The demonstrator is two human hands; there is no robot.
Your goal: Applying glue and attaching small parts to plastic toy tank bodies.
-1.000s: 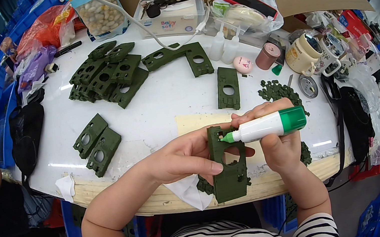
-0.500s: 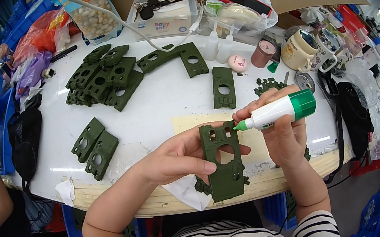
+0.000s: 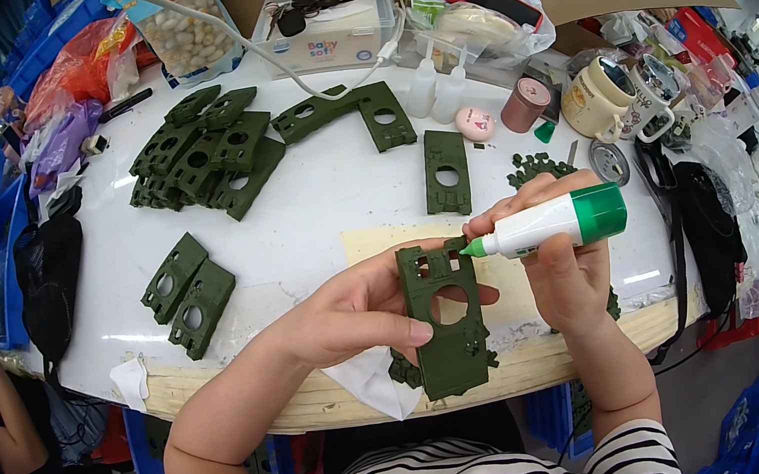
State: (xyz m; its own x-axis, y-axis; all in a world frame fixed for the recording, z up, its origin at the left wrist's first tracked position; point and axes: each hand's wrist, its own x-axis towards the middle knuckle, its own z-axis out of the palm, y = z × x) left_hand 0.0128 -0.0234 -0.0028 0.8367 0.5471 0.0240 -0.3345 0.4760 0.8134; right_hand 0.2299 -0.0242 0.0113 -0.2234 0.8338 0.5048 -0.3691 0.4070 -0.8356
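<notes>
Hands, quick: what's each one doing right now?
Left hand: closed, holding the green plate upright.
Right hand: closed around the glue bottle, its tip at the plate's top edge.

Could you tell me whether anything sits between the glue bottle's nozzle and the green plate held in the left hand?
Nothing visible does: the green-capped bottle in the right hand points its nozzle straight at the plate, gripped by the left hand.
</notes>
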